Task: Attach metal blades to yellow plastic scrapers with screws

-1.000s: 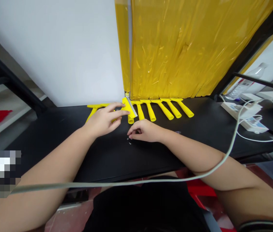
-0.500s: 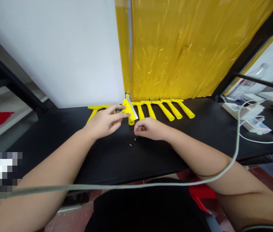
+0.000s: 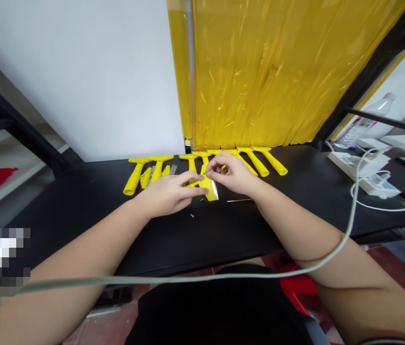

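A yellow scraper (image 3: 208, 186) with a bright metal blade edge is in my left hand (image 3: 172, 191); the fingers stretch over its head and the thumb is below. My right hand (image 3: 229, 171) pinches at the upper end of the scraper's head. Anything between those fingertips is too small to make out. Two tiny screws lie in front, one screw (image 3: 192, 215) nearer to me and another screw (image 3: 202, 199) just below the scraper. A thin rod (image 3: 239, 201) rests by my right wrist.
Yellow scraper handles (image 3: 258, 163) line the back of the black table (image 3: 188, 244). Small yellow and metal pieces (image 3: 147, 176) lie at left. A pale cable (image 3: 224, 276) crosses in front of me. White boxes (image 3: 364, 175) and a plastic bottle (image 3: 367, 120) stand at right.
My left hand has brought the scraper right and closer to me. My right hand has moved up from the table to the scraper's head. The thin rod has come into sight.
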The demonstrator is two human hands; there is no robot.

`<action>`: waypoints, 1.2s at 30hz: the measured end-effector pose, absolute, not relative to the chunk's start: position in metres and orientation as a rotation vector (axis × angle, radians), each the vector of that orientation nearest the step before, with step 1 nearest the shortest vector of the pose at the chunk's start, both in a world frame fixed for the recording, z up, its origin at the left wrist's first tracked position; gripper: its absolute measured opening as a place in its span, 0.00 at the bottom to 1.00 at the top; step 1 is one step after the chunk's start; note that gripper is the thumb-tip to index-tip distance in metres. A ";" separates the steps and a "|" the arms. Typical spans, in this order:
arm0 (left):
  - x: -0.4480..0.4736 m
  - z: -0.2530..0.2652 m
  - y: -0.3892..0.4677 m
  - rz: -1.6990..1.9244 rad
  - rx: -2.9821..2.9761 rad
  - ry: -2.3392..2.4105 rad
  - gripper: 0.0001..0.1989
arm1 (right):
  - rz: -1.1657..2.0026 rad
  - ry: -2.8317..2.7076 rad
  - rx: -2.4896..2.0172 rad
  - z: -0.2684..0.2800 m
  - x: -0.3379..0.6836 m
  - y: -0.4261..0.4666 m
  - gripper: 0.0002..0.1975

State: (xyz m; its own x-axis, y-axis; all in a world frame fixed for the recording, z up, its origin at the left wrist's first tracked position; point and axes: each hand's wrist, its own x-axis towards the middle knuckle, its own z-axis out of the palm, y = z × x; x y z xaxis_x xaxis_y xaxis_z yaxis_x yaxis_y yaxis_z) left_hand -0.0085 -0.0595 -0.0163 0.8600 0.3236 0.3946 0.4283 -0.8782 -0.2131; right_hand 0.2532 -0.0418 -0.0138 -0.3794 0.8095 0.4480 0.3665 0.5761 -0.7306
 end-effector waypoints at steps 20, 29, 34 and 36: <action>0.001 -0.024 -0.051 -0.561 -2.749 -0.600 0.21 | 1.405 -1.403 -1.001 -0.022 0.254 -0.025 0.14; -0.019 -0.028 -0.038 -0.976 -2.751 -0.836 0.18 | 0.988 -2.316 -0.939 -0.027 0.269 -0.028 0.07; -0.024 -0.030 -0.035 -1.215 -2.732 -0.968 0.17 | 0.981 -2.502 -0.834 -0.027 0.256 -0.041 0.16; -0.025 -0.031 -0.034 -1.249 -2.728 -0.997 0.17 | 0.896 -2.571 -0.792 -0.027 0.250 -0.045 0.20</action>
State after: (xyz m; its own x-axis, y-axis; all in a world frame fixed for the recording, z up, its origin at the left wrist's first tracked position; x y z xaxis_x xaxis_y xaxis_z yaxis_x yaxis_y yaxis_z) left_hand -0.0253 -0.0344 -0.0308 0.4890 0.5520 0.6754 0.5365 -0.8009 0.2661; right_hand 0.2497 -0.0450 -0.0269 -0.8010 0.5901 0.1012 0.3993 0.6525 -0.6440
